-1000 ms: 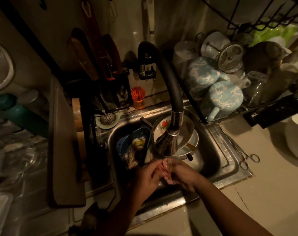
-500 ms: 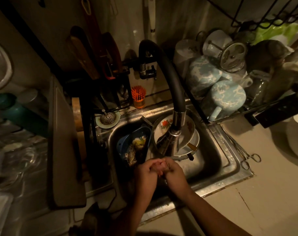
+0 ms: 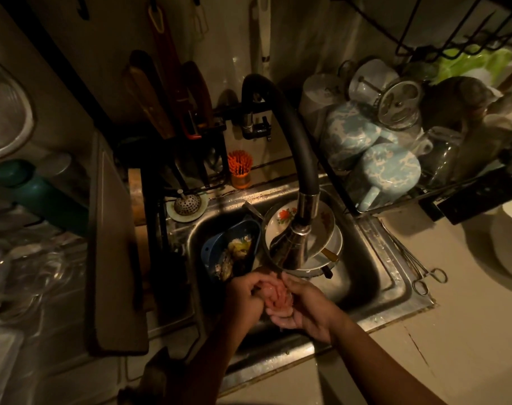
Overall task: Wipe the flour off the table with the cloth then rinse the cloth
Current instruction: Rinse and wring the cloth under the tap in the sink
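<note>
My left hand [image 3: 244, 296] and my right hand [image 3: 303, 311] are pressed together over the steel sink [image 3: 395, 290], just under the chrome spout of the black tap [image 3: 289, 247]. The left fingers curl over the right hand's pinkish, upturned fingers. A thin stream of water falls onto them. I see no cloth between the hands. A dark crumpled shape [image 3: 158, 372], possibly the cloth, lies on the counter at the sink's near left corner; the dim light hides its detail.
Stacked plates [image 3: 330, 229] and a blue tub of scraps [image 3: 234, 249] fill the back of the sink. A dish rack with blue mugs [image 3: 386, 171] stands at the right, scissors [image 3: 430, 279] on the rim. A cutting board [image 3: 114, 258] lies at the left.
Both hands have stayed under the spout, rubbing against each other. The right hand has turned palm up and the left fingers have closed over it.
</note>
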